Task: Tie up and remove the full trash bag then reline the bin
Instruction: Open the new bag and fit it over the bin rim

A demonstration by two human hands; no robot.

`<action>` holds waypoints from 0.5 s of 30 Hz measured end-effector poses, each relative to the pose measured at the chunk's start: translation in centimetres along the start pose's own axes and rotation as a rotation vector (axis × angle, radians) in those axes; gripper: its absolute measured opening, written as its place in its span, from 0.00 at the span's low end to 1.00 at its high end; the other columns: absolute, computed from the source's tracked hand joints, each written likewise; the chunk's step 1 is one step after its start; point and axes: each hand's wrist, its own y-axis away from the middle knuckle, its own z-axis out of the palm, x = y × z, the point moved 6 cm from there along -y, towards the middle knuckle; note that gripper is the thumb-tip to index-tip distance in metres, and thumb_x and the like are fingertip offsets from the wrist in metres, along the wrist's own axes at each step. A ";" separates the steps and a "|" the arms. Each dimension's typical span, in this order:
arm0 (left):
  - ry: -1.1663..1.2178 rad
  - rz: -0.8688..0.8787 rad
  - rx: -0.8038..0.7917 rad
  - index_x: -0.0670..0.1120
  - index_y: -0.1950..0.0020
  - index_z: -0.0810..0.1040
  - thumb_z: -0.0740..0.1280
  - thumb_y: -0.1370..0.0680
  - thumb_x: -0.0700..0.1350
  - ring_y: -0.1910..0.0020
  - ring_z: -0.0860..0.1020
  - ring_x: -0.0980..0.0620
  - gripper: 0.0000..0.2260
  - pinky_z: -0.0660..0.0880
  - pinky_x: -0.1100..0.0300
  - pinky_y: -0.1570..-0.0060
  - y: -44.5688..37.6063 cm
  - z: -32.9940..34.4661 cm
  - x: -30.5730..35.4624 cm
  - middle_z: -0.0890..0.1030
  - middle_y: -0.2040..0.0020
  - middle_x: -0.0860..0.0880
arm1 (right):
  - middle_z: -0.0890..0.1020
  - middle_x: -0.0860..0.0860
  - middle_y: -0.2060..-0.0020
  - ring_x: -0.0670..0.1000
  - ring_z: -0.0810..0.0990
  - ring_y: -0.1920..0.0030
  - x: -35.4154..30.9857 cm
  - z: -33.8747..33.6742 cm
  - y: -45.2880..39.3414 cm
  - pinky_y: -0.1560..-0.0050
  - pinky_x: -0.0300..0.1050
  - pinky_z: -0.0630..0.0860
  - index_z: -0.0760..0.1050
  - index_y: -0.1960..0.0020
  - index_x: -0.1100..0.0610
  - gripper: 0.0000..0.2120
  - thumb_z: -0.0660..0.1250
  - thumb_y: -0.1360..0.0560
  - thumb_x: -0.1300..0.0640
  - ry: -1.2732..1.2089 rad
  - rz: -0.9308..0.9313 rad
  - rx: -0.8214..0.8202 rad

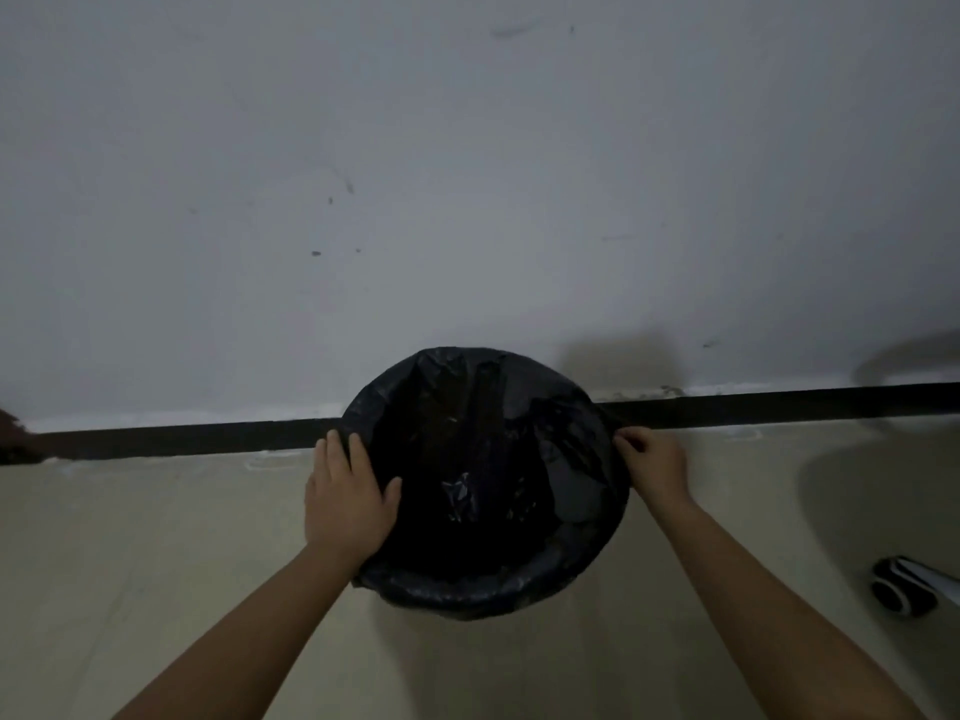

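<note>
Pale beige floor, smooth, dimly lit, with faint seams running toward the wall. A dark skirting strip marks where floor meets the grey-white wall, with whitish smears along the joint

Standing on the floor, close against the skirting: a round bin lined with a black trash bag, the bag's edge folded over the rim all round. The bin's own wall shows only as a dark sliver under the near rim

Well apart to the right, a small black-and-white object lies on the floor at the frame edge; cannot tell what it is

Soft shadow falls across the floor's right side
</note>
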 end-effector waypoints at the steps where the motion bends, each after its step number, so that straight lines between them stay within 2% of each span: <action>1: -0.015 0.012 0.003 0.36 0.28 0.50 0.59 0.23 0.51 0.25 0.49 0.38 0.31 0.52 0.47 0.27 0.0 0.1 0.0 0.51 0.25 0.34 | 0.82 0.66 0.50 0.63 0.79 0.50 0.7 0.2 0.1 0.59 0.44 0.72 0.78 0.48 0.67 0.09 0.62 0.25 0.66 0.119 -0.042 -0.006; 2: -0.019 0.019 -0.003 0.36 0.28 0.51 0.59 0.23 0.50 0.25 0.49 0.38 0.31 0.52 0.47 0.27 0.1 0.0 0.0 0.51 0.25 0.34 | 0.82 0.66 0.49 0.63 0.79 0.49 1.8 0.9 0.2 0.59 0.45 0.73 0.78 0.48 0.67 0.09 0.62 0.25 0.66 0.177 -0.035 -0.066; 5: -0.015 0.023 -0.030 0.36 0.28 0.51 0.59 0.22 0.49 0.25 0.49 0.39 0.30 0.52 0.48 0.26 -0.1 -0.1 -0.1 0.51 0.25 0.36 | 0.80 0.67 0.46 0.63 0.78 0.46 4.6 2.4 0.9 0.47 0.51 0.73 0.77 0.47 0.68 0.09 0.62 0.25 0.67 0.200 0.033 -0.235; 6: -0.012 0.024 -0.035 0.36 0.28 0.51 0.59 0.22 0.49 0.25 0.49 0.39 0.30 0.52 0.48 0.26 -0.2 -0.1 0.0 0.51 0.25 0.36 | 0.80 0.67 0.46 0.62 0.78 0.45 4.7 2.1 1.3 0.46 0.50 0.72 0.77 0.47 0.68 0.10 0.61 0.25 0.68 0.188 0.026 -0.231; 8: -0.018 0.034 -0.023 0.36 0.28 0.51 0.59 0.22 0.49 0.25 0.49 0.39 0.30 0.52 0.47 0.26 -0.3 -0.2 0.0 0.51 0.25 0.36 | 0.79 0.66 0.44 0.63 0.76 0.43 3.5 0.4 1.7 0.47 0.45 0.70 0.76 0.46 0.69 0.10 0.59 0.25 0.70 0.127 -0.036 -0.116; 11: -0.040 0.048 -0.009 0.40 0.27 0.51 0.58 0.22 0.51 0.25 0.48 0.40 0.29 0.53 0.46 0.27 -0.1 -0.1 0.0 0.51 0.24 0.38 | 0.79 0.68 0.46 0.65 0.76 0.45 -1.2 -2.2 2.9 0.45 0.44 0.65 0.76 0.48 0.70 0.13 0.59 0.27 0.65 0.093 -0.284 0.068; 15: -0.035 0.075 0.000 0.41 0.27 0.51 0.56 0.22 0.54 0.25 0.48 0.41 0.29 0.54 0.46 0.28 -0.2 -0.1 0.1 0.52 0.24 0.39 | 0.78 0.68 0.46 0.67 0.75 0.44 -7.2 -1.1 4.9 0.40 0.50 0.67 0.75 0.45 0.69 0.23 0.55 0.28 0.51 0.274 -0.606 0.046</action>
